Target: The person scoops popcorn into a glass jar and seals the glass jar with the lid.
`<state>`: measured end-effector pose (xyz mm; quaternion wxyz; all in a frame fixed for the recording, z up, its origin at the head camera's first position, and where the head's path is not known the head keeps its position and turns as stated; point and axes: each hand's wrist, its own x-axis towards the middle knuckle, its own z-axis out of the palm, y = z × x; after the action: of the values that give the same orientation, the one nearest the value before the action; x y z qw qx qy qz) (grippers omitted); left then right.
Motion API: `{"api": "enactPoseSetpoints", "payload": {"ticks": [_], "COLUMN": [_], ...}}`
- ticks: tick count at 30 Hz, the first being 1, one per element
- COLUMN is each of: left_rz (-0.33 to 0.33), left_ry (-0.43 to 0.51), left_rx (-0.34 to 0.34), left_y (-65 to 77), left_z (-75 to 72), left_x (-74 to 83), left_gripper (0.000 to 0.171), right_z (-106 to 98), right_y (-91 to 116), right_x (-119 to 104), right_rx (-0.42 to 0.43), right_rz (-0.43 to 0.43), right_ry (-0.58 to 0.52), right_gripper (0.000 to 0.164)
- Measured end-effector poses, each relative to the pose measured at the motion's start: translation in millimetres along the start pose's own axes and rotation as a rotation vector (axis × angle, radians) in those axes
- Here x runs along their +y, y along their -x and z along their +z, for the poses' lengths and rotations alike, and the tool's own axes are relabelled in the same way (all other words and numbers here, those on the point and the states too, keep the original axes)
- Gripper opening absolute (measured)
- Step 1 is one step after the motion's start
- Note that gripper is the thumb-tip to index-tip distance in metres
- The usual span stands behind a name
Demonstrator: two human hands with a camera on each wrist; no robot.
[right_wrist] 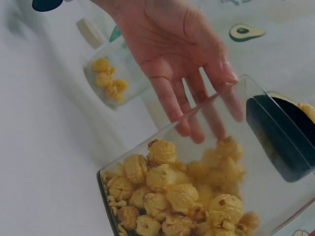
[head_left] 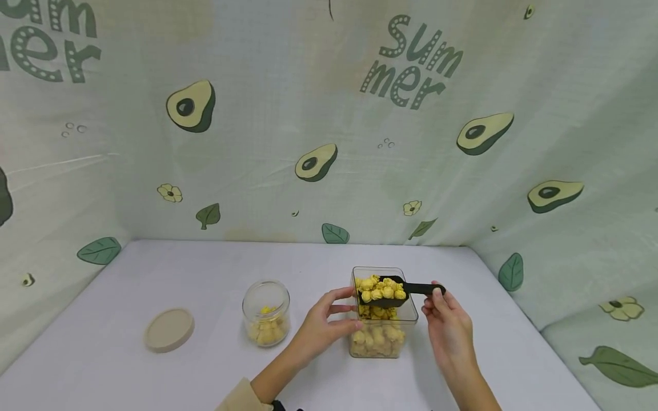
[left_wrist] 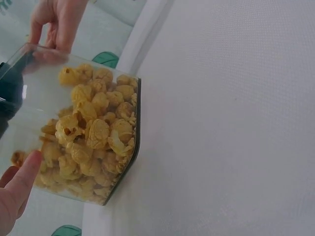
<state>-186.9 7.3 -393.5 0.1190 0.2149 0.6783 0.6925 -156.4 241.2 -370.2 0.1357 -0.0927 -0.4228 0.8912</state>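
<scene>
A clear rectangular container [head_left: 377, 342] holds yellow popcorn and stands on the table in the head view. My left hand [head_left: 331, 317] holds it at its left side, thumb near the front corner, other fingers spread further back. My right hand [head_left: 448, 325] pinches the handle end of a black scoop [head_left: 424, 289]. Heaped with popcorn [head_left: 382, 290], the scoop sits level at the container's mouth. Through the clear wall, the right wrist view shows the scoop's dark bowl [right_wrist: 280, 140] above the popcorn inside [right_wrist: 167, 191].
A round glass jar [head_left: 266, 302] with some popcorn inside stands uncovered to the left of the container. Further left, a round beige lid [head_left: 169, 330] lies on the white table [head_left: 205, 377]. A printed curtain [head_left: 247, 114] hangs behind and at both sides.
</scene>
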Motion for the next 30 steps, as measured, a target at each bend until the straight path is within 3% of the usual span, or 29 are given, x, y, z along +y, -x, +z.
{"api": "enactPoseSetpoints", "payload": {"ticks": [9,20,30], "left_rz": [0.007,0.096,0.212], "left_ry": [-0.054,-0.146,-0.272], "left_rx": [0.009,0.064,0.152], "left_y": [1.4,13.6,27.9], "left_z": [-7.7,-32.4,-63.5], "left_x": [6.5,21.4,35.0], "left_gripper": [0.061,0.057,0.058], "right_z": [6,24,42], "right_y": [1,3,5], "right_x": [-8,-16,-18], "right_rx": [-0.006,0.028,-0.045], "right_rz": [0.001,0.002,-0.022], "right_ry": [-0.010,0.048,0.092], "right_gripper": [0.014,0.014,0.013]}}
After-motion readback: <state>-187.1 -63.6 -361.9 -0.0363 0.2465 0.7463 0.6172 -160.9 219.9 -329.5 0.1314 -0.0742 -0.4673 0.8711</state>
